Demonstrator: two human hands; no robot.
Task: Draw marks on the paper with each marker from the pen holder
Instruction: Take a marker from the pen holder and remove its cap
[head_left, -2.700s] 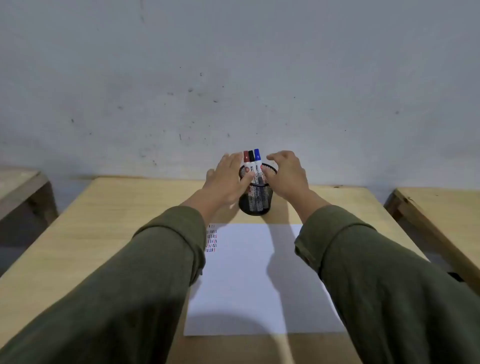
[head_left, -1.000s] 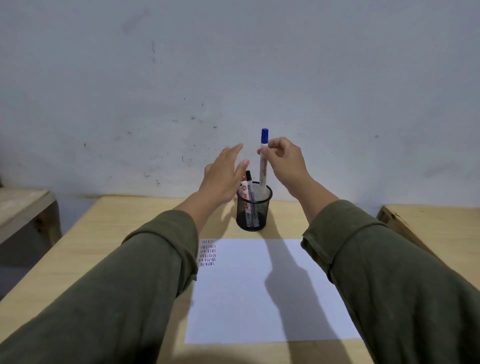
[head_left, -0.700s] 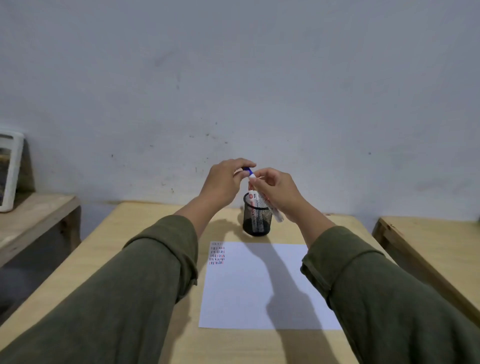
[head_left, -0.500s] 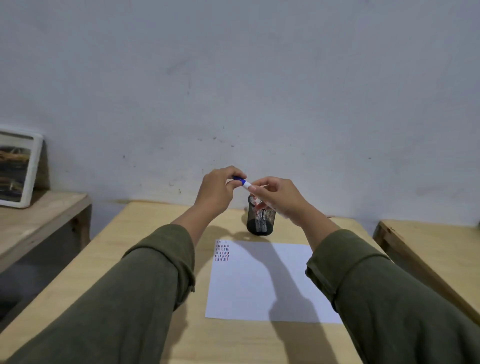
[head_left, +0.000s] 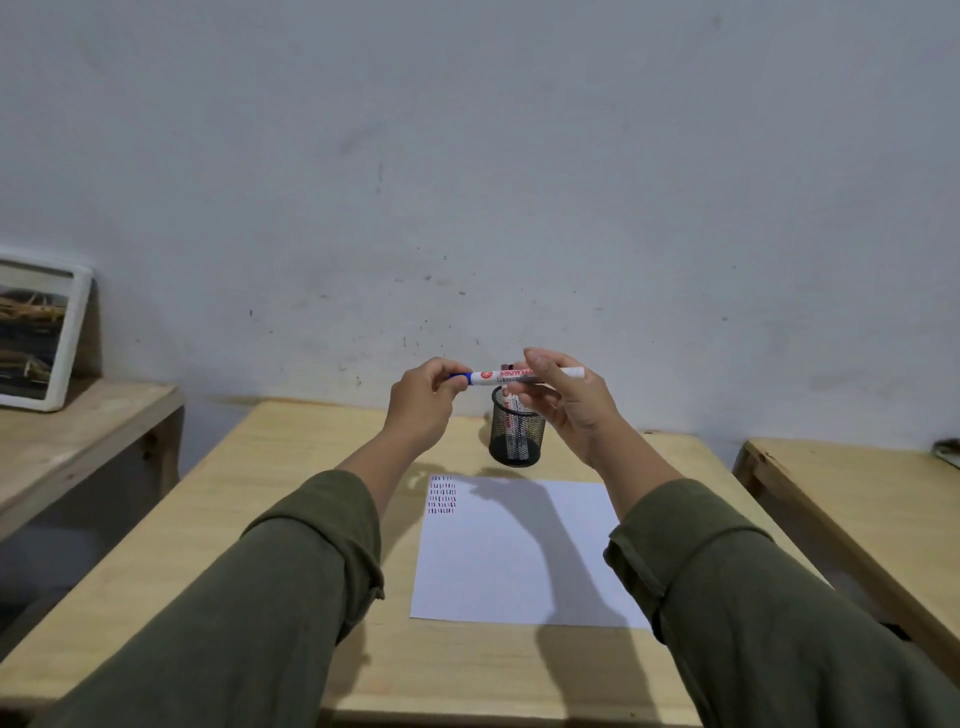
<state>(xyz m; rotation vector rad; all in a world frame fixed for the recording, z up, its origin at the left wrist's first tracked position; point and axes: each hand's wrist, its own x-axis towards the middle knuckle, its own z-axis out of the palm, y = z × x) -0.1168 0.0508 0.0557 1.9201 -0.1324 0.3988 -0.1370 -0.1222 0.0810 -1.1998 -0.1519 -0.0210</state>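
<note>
I hold a white marker with a blue cap (head_left: 498, 376) level in the air, above the black mesh pen holder (head_left: 517, 435). My left hand (head_left: 422, 400) pinches the blue cap at the marker's left end. My right hand (head_left: 569, 402) grips the white barrel near its right end. The cap still sits on the marker. Two other markers stand in the holder, partly hidden behind my right hand. A white sheet of paper (head_left: 519, 556) lies on the table in front of the holder, with rows of short coloured marks (head_left: 441, 494) in its far left corner.
The wooden table (head_left: 249, 519) stands against a pale wall. A lower wooden bench (head_left: 67, 441) at the left carries a framed picture (head_left: 39, 335). Another wooden table (head_left: 857, 499) stands at the right.
My right hand lifted the blue-capped marker out of the holder and tipped it level. My left hand left the holder and took hold of the cap. The view pulled back and up.
</note>
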